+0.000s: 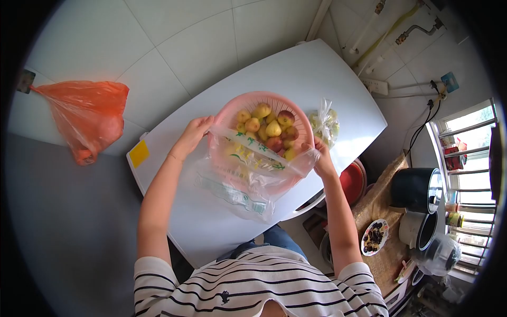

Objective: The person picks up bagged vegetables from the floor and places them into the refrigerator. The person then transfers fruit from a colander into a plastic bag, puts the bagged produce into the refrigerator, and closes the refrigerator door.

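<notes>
A pink plastic basket stands on the white table, with several yellow and reddish fruits in it; they look like small peaches or pears. Across the basket's near side lies a clear plastic bag with green print, covering some of the fruit. My left hand pinches the bag's edge by the basket's left rim. On the right, my right hand grips the opposite edge of the same bag, next to the basket's rim. The bag's mouth is stretched between both hands.
A knotted clear bag of green produce sits right of the basket on the white table. An orange bag hangs on the left wall. On the counter at right are a dark pot and a plate of dark food.
</notes>
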Tool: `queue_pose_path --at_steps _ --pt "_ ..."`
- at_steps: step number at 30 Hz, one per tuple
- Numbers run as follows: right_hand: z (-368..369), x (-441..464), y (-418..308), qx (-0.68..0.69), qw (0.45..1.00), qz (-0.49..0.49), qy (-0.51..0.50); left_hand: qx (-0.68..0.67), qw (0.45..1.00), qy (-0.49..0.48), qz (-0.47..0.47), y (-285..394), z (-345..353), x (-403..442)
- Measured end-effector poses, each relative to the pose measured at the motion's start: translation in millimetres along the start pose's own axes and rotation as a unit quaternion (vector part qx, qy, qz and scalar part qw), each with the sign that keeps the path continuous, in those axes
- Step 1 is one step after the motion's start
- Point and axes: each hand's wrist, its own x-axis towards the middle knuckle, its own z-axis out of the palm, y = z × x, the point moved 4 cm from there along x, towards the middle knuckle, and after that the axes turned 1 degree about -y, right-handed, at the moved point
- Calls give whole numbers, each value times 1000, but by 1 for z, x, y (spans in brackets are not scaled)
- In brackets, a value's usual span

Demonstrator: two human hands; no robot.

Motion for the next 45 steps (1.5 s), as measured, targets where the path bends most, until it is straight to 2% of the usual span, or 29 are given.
queue_pose_path --at_steps 2,6,8,10,11,15,17,20,25,27,29,35,38,42,45 --pt "4 -3 -20 -31 999 -27 7 -5 996 -51 69 11 7 -12" --pt "25 -11 -56 -127 984 -111 46 73 991 -20 113 19 13 -24" --pt "28 -16 -60 -165 975 -135 53 35 992 81 90 24 19 -30" --pt "29 -16 -59 -232 954 -181 54 78 986 109 97 17 21 -25" --pt "31 -17 -58 -232 954 -182 51 123 978 136 101 11 20 -24" --pt "41 -25 -52 -210 961 -165 77 140 979 122 87 9 31 -36" --pt "42 -27 -48 -212 960 -166 76 192 975 112 2 7 32 -48" --pt "44 -35 -43 -162 974 -121 99 216 973 70 40 10 34 -66" --pt "60 -47 -59 -300 926 -213 92 168 985 31 4 6 19 -76" --pt "66 -47 -65 -309 924 -210 81 149 988 28 4 11 18 -79" --pt "78 -51 -80 -353 886 -294 66 126 991 41 25 24 20 -83" --pt "95 -56 -101 -411 819 -397 55 74 996 44 9 48 18 -86" --pt "99 -59 -104 -415 801 -427 59 63 998 29 10 62 21 -95" --pt "104 -64 -102 -423 792 -440 23 60 998 17 22 43 9 -88" --pt "112 -72 -104 -440 775 -453 21 82 996 34 -6 34 4 -90"
